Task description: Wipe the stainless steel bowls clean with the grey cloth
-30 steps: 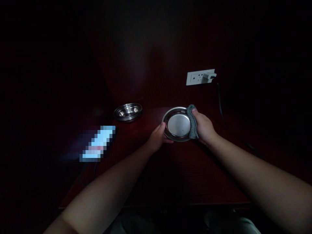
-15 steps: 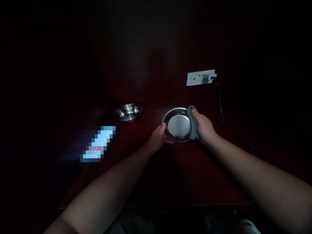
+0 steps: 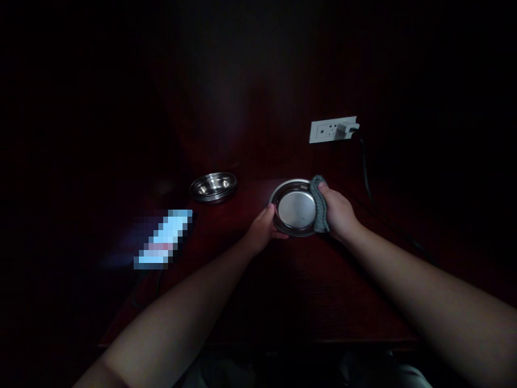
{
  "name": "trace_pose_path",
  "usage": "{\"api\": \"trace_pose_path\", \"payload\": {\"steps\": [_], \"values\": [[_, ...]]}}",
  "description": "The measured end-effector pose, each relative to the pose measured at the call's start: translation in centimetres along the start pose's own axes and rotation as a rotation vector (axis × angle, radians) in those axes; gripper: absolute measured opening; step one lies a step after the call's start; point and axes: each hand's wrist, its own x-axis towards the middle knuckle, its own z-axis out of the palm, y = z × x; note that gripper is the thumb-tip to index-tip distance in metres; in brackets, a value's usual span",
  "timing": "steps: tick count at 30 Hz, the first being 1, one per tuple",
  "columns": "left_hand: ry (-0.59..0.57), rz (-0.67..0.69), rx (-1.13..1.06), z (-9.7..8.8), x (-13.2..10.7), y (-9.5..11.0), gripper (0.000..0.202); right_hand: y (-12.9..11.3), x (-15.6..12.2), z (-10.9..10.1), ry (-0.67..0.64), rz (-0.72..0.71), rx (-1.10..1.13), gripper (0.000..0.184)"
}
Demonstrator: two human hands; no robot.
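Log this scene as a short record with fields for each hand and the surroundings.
Left hand: grips the steel plate by its left rim.
Right hand: presses a grey cloth against the plate's right rim.
Table: dark red wood; stacked steel bowls left of the plate.
Wall: socket with a plug and cable.
Lighting: very dim.

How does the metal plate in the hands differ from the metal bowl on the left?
The round, flat steel plate is gripped by the left hand and right hand, with a grey knitted cloth on its right rim; the round steel bowl rests untouched on the dark red table. The plate is shallow and tilted toward the camera; the bowl is deeper and sits level. Both are shiny metal.
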Motion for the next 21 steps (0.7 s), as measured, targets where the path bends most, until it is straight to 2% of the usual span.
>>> {"api": "trace_pose_path", "payload": {"steps": [21], "values": [[0.002,-0.013,0.002,0.01,0.17,0.08,0.049,0.06,0.04,-0.01,0.011,-0.011,-0.006,0.049]]}}
